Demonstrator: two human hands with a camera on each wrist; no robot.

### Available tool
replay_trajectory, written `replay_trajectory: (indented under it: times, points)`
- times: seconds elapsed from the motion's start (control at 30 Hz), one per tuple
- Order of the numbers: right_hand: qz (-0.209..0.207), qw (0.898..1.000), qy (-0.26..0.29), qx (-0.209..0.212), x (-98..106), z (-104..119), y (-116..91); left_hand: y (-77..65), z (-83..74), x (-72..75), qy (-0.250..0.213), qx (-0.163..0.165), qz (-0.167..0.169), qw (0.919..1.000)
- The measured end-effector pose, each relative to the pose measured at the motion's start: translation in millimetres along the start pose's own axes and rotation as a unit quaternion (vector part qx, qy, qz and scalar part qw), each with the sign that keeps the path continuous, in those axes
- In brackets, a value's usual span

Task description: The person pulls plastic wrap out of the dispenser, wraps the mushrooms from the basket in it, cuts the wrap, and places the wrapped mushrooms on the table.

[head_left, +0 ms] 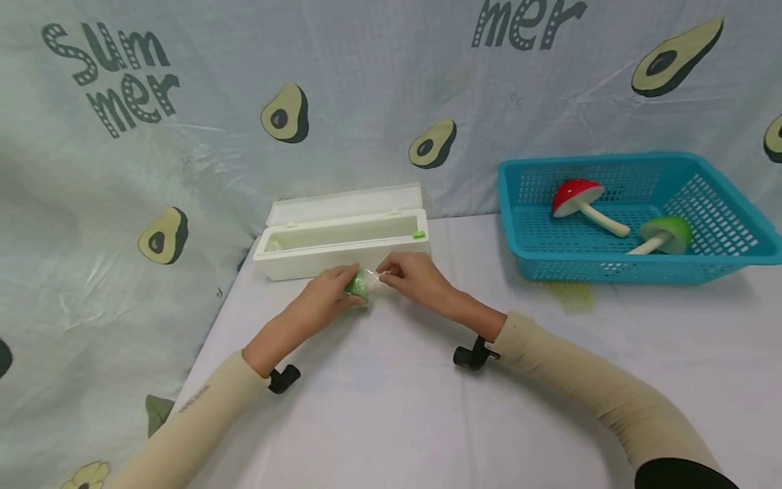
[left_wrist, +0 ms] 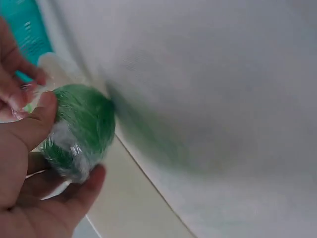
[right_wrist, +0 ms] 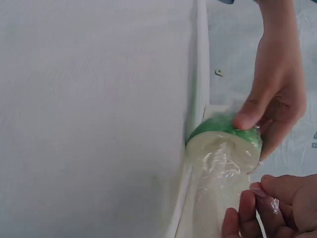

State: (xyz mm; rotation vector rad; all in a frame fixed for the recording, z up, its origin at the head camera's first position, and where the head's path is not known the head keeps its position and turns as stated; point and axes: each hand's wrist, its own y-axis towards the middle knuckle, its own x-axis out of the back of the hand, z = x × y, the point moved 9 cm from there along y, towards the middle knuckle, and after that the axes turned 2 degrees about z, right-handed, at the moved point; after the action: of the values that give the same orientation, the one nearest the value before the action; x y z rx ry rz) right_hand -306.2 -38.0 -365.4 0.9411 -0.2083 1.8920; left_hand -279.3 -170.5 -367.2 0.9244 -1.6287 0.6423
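Note:
A toy mushroom (head_left: pixel 357 286) with a green cap is wrapped in clear plastic film, just in front of a long white box (head_left: pixel 318 261). My left hand (head_left: pixel 318 302) grips the cap, thumb on one side and fingers on the other. In the right wrist view the pale underside and stem of the mushroom (right_wrist: pixel 237 148) show through the wrinkled film (right_wrist: pixel 218 166). My right hand (head_left: pixel 418 278) pinches a loose end of the film between thumb and fingertips, beside the stem. The box's lid (head_left: pixel 345 204) is raised, and a small green piece (head_left: pixel 419 234) sits on its right end.
To the right stands a blue plastic basket (head_left: pixel 611 266) holding a red-capped mushroom (head_left: pixel 577 193) and another green-capped mushroom (head_left: pixel 672 234). A white cloth (head_left: pixel 391 421) covers the table. Behind it hangs a pale curtain (head_left: pixel 366 136) printed with avocados.

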Motion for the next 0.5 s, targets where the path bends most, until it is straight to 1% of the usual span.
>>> replay_trajectory:
  times: [0.03, 0.1, 0.17, 0.23, 0.3, 0.33, 0.4, 0.5]
  points:
    - [-0.005, 1.000, 0.001, 0.002, 1.2, 0.2, -1.1, 0.5, 3.5, -0.9, -0.032, 0.021, 0.003, 0.9993]
    - [-0.009, 1.000, -0.002, 0.012, 1.9, 1.4, -3.2, 0.3, 9.6, -3.6, -0.090, 0.059, 0.013, 0.9941]
    - [0.002, 0.999, -0.015, 0.036, -0.4, 4.5, -4.8, 0.3, 11.8, -6.0, -0.130, 0.080, 0.020, 0.9881]
    - [0.018, 0.997, -0.035, 0.064, -4.7, 8.0, -5.6, 1.4, 11.1, -6.1, -0.146, 0.086, 0.018, 0.9855]
    - [0.032, 0.995, -0.044, 0.085, -8.5, 9.9, -5.9, 4.0, 9.1, -4.6, -0.132, 0.082, 0.008, 0.9879]
    - [0.037, 0.994, -0.046, 0.090, -9.9, 9.9, -5.9, 5.4, 7.1, -3.1, -0.113, 0.074, -0.001, 0.9908]
    - [0.043, 0.994, -0.042, 0.087, -11.9, 6.5, -5.4, 7.2, 2.6, -0.8, -0.063, 0.052, -0.014, 0.9966]
    - [0.054, 0.996, -0.026, 0.068, -14.9, -0.9, -6.2, 4.6, -3.2, -4.0, -0.005, 0.023, 0.000, 0.9997]
